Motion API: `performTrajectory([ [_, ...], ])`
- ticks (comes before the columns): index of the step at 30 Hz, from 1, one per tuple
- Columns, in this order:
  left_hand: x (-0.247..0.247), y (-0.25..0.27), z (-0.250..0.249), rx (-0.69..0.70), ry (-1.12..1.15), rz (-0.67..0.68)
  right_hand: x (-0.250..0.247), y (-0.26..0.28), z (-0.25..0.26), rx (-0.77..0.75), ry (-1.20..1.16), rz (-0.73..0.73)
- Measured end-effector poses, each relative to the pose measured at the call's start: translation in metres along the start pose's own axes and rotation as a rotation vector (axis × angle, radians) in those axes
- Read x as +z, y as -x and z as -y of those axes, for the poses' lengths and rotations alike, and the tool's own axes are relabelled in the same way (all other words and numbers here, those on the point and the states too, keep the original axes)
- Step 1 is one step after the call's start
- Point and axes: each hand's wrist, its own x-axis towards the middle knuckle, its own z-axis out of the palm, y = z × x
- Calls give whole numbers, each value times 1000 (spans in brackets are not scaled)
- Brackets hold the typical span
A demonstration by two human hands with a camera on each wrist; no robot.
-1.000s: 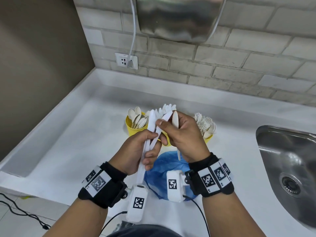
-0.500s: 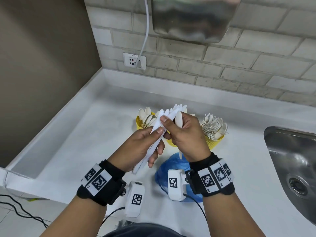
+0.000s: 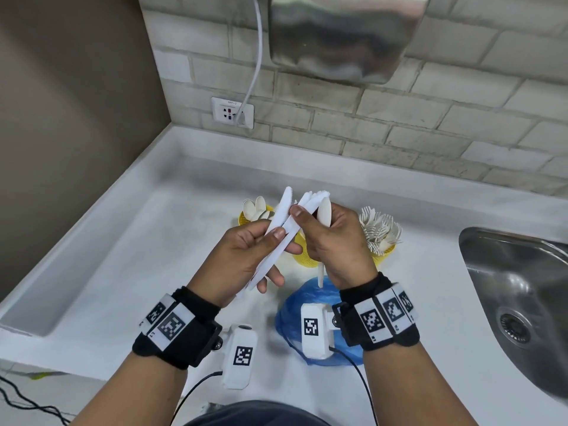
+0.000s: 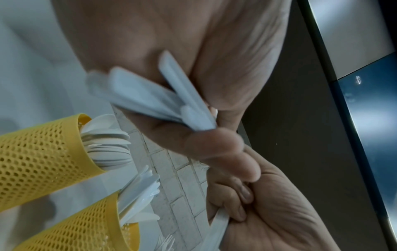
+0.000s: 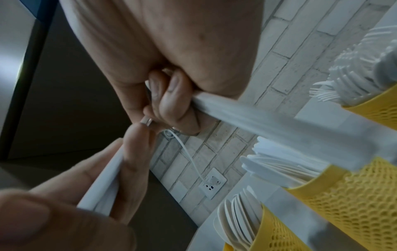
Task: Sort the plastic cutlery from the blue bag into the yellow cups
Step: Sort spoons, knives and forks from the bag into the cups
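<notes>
My left hand (image 3: 246,256) grips a small bundle of white plastic knives (image 3: 281,229), thumb on top; their handles (image 4: 150,100) cross my palm in the left wrist view. My right hand (image 3: 329,238) pinches the upper part of that bundle with thumb and forefinger while its curled fingers hold a white spoon (image 3: 324,215), whose handle (image 5: 257,118) sticks out below. Behind the hands stand three yellow mesh cups: spoons at left (image 3: 246,218), knives in the middle (image 3: 302,256), forks at right (image 3: 384,253). The crumpled blue bag (image 3: 292,318) lies on the counter under my right wrist.
A white counter (image 3: 138,256) runs to a raised ledge at the left and a brick wall behind. A steel sink (image 3: 516,290) is set in at the right. A wall socket (image 3: 232,112) with a white cable and a steel wall unit (image 3: 344,35) hang above.
Both hands rose slightly with the cutlery. One knife in the left hand's bundle now fans out to the left of the others. The camera shifted left.
</notes>
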Motion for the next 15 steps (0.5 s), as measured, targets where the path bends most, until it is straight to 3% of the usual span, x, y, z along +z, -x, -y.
performTrajectory([
  [4,-1,-1,-1,-8,6,-5,0,-1,1,11,17,74],
  [15,0,2,-1,1,-25,9,1,1,1,27,0,85],
])
